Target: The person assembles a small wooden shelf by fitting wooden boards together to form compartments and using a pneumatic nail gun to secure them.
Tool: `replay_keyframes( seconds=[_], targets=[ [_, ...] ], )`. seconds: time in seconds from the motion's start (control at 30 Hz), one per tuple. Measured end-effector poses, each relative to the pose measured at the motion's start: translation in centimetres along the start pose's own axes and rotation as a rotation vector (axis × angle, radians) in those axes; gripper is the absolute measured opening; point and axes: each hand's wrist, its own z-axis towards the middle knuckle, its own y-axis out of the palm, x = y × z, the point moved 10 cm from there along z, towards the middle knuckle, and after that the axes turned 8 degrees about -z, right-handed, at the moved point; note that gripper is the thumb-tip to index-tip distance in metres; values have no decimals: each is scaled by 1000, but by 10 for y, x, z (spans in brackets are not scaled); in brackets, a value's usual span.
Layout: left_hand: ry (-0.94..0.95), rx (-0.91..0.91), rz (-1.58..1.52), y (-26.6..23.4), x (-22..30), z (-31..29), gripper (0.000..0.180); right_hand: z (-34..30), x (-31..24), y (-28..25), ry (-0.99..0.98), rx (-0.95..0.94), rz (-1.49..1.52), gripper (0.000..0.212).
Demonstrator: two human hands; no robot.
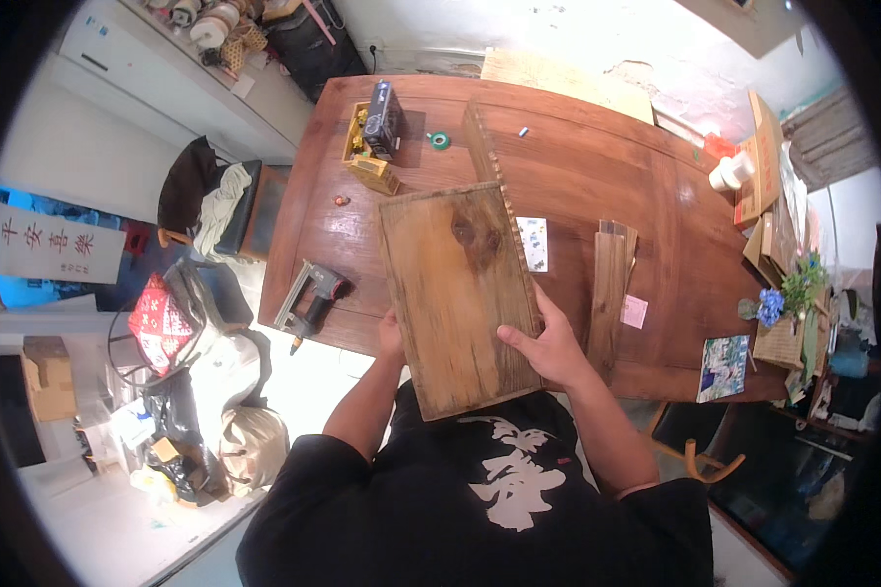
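Between my hands, a brown wooden box (pixel 450 303) with a knot in its broad flat face is held tilted over the near edge of the table. A board (pixel 480 147) with a notched edge juts up beyond its far right corner. My right hand (pixel 548 344) grips the right side, thumb lying on the flat face and fingers around the edge. At the left side, my left hand (pixel 392 338) closes on the box, its fingers mostly hidden behind it. A nail gun (pixel 313 298) lies on the table to the left.
The wooden table (pixel 695 215) carries narrow wooden slats (pixel 609 293), green tape (pixel 439 141), a dark carton (pixel 385 119), a yellow box (pixel 372 175) and a printed card (pixel 533 244). Blue flowers (pixel 770 306) stand at the right. Chairs flank the table; bags (pixel 250 450) lie at left.
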Motion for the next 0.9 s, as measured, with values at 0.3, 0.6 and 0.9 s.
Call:
replay_keyframes(
  seconds=[0.3,0.6,0.9],
  targets=[
    [-145,-172,-249,47,-51,0,47,22,-1,59,258,-164,255,106],
    [-266,-141,-488,5,37,-69,54,37,-17,71,226,-118,98,113],
    [50,-151,-438,89,132,-159,57,37,-43,88,157,-131,19,112]
  ],
)
